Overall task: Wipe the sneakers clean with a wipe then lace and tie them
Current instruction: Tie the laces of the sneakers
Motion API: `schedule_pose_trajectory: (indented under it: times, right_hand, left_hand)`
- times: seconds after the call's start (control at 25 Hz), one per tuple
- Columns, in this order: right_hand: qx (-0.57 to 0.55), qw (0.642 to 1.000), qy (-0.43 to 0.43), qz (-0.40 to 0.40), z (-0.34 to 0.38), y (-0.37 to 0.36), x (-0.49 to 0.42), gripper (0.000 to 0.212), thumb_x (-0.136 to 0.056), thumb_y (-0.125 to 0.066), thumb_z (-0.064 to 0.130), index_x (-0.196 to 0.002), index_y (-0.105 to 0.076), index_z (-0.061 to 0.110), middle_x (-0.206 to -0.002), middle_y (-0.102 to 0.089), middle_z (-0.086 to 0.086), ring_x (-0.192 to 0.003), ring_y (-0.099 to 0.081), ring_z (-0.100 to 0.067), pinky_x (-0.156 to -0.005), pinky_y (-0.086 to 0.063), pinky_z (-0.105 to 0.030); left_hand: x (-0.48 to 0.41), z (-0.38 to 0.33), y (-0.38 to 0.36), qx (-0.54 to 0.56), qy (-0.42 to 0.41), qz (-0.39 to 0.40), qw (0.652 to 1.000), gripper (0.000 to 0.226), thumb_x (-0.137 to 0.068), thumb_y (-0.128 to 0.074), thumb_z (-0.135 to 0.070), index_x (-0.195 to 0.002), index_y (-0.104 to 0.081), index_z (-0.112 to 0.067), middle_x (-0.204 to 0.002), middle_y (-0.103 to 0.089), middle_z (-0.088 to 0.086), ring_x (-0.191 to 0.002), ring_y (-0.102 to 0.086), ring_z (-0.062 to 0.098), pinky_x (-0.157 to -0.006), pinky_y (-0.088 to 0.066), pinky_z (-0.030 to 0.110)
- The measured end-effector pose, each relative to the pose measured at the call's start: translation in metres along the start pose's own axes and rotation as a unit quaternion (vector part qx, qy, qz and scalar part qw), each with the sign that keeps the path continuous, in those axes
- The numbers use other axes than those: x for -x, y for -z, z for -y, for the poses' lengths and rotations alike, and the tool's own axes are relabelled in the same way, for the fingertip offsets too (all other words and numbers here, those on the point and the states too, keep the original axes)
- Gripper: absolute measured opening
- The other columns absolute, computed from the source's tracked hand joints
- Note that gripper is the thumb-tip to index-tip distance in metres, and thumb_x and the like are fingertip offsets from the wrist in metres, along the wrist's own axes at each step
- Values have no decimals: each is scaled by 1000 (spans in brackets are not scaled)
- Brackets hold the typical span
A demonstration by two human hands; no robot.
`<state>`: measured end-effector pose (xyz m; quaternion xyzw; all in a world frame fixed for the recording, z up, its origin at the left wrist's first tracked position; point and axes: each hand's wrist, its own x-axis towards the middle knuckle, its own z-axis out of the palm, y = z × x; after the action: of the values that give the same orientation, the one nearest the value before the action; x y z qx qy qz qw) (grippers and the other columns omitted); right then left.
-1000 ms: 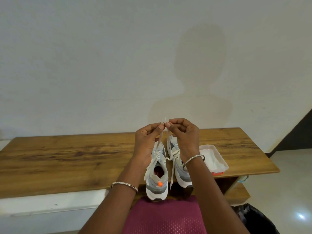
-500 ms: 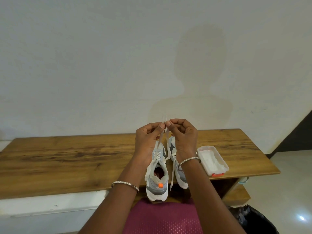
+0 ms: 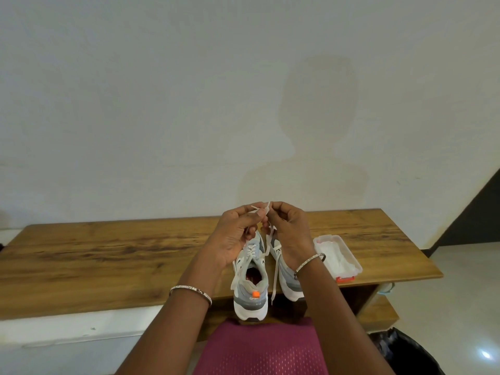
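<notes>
Over the near edge of the tabletop point(image 3: 108, 253), the left hand point(image 3: 238, 235) pinches one end of the white lace point(image 3: 274, 280) above the left sneaker point(image 3: 250, 293), whose heel overhangs that edge, the right hand point(image 3: 290, 234) pinches the other end above the adjoining right sneaker point(image 3: 287, 280), and a wipe tub point(image 3: 350, 259) lies near the right edge.

Tabletop point(image 3: 108, 255) left of sneakers point(image 3: 250, 304); box point(image 3: 351, 257) right.
</notes>
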<state>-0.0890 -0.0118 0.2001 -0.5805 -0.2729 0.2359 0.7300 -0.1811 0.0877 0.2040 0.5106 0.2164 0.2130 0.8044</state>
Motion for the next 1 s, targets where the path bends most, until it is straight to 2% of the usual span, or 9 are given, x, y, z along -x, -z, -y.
schedule_pose_trajectory:
  times: [0.2,0.32,0.4,0.52,0.6,0.72,0.92,0.96,1.0]
  right_hand:
    - [24,997,14,69,-1,16,12,21,-99,-59,19,-107,-74,6,-80,-68,-9,-71,-59,-15,-65,-48,-28]
    - [-27,995,-7,92,0,19,22,25,-96,-65,24,-110,-73,5,-96,-71,-22,-84,-65,-27,-74,-53,-38]
    - [-24,997,1,72,-1,17,28,25,-94,-67,26,-108,-73,6,-98,-72,-21,-86,-66,-29,-75,-51,-39]
    - [13,1000,23,-5,-6,13,30,21,-96,-65,22,-101,-74,3,-85,-73,-12,-73,-65,-18,-65,-52,-28]
    - [58,997,27,-49,-12,10,27,17,-97,-63,20,-97,-75,7,-83,-74,-10,-71,-67,-15,-61,-52,-22]
    - [147,986,27,-73,-17,5,20,16,-96,-63,20,-90,-75,11,-78,-75,-6,-73,-71,-18,-66,-55,-27]
    - [278,959,-11,-57,-19,5,12,17,-91,-65,19,-83,-77,11,-67,-71,0,-56,-58,-4,-57,-44,-20]
    - [271,961,-28,-49,-18,5,10,13,-90,-66,16,-85,-77,11,-67,-71,-2,-55,-58,-5,-55,-45,-20]
    - [265,962,-43,-42,-15,5,9,10,-89,-66,13,-91,-75,11,-70,-71,-4,-56,-60,-6,-55,-47,-21]
  left_hand:
    - [8,3,-5,3,8,-51,999,22,-79,-78,-9,-101,-77,-4,-81,-74,9,-53,-43,8,-45,-35,15]
    - [14,6,-8,-3,-7,-101,995,20,-74,-83,-11,-92,-78,-5,-75,-72,9,-50,-45,8,-47,-38,19]
    - [19,9,-9,-65,-37,-132,988,19,-73,-85,-16,-88,-78,-8,-67,-71,5,-51,-50,11,-50,-43,24]
    - [24,14,-9,-191,-113,-112,969,17,-77,-84,-22,-88,-77,-11,-77,-76,3,-56,-59,13,-58,-52,25]
    - [27,15,-7,-300,-194,-81,931,14,-78,-83,-22,-86,-76,-13,-77,-75,-4,-59,-64,5,-61,-54,20]
    - [29,15,-3,-478,-321,-57,816,10,-80,-81,-23,-88,-77,-18,-80,-75,-10,-68,-65,-2,-63,-51,13]
    - [22,11,15,-727,-497,-23,474,23,-72,-87,-18,-91,-75,-21,-66,-71,-5,-50,-62,15,-48,-45,21]
    - [20,11,17,-750,-502,-15,430,25,-70,-88,-16,-91,-76,-19,-66,-71,-3,-49,-60,16,-47,-45,23]
    - [19,10,18,-762,-498,-9,413,25,-68,-89,-15,-89,-76,-17,-66,-70,-2,-48,-60,16,-46,-46,24]
